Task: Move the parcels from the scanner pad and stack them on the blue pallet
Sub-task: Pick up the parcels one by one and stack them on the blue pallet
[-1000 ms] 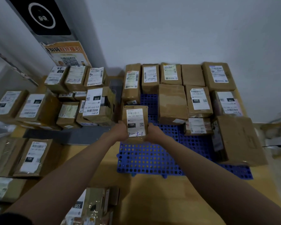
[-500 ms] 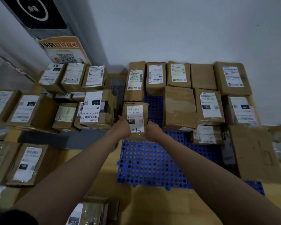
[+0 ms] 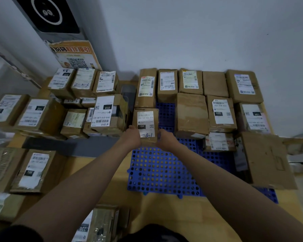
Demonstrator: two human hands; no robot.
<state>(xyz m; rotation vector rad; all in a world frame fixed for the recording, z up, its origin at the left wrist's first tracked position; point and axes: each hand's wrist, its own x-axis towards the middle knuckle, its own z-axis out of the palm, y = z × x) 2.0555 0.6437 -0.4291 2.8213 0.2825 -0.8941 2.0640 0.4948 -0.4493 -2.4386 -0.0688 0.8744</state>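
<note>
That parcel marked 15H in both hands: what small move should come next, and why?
Probably let go. The 15H parcel seems already down on the blue pallet, close behind the back-row parcel, with the left hand and right hand gripping its near corners.

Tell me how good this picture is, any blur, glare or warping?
Head view: dim, flat light and soft focus overall; wide-angle warping bows the pallet and stretches both forearms; edges smear, especially the big box at right and the parcels at far left; no strong glare; the label on the parcel held by the left hand and right hand reads 15H.
</note>
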